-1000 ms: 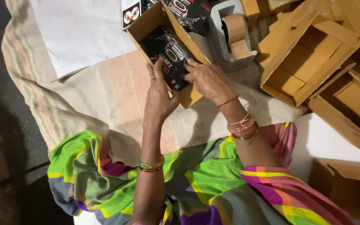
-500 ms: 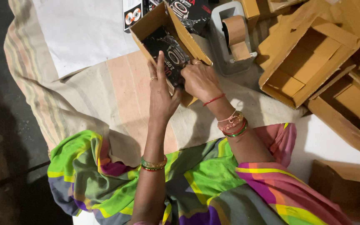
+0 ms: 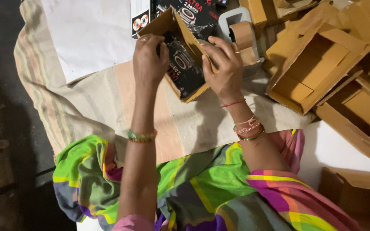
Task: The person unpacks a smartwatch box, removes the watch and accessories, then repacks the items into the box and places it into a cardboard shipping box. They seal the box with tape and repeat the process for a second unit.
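Carton: small brown cardboard carton (image 3: pixel 180 51) lies tilted on the striped cloth (image 3: pixel 108 98), mouth open toward the person, flaps not closed.
Contents: black printed packet (image 3: pixel 185 68) sits partly inside the carton, its lower end level with the mouth; looks nearly seated, not fully pushed home.
Left hand: left hand (image 3: pixel 150 60) curls over the carton's left wall, fingers pressed together, gripping the edge.
Right hand: right hand (image 3: pixel 221 70) braces the right flap, fingers spread along the cardboard.
Done: packet is placed in the carton, by the look of it.
Left: flaps to fold shut; sealing not begun, with the tape dispenser (image 3: pixel 240 36) untouched just beyond.
Surroundings: empty open cartons (image 3: pixel 317 68) stacked to the right.
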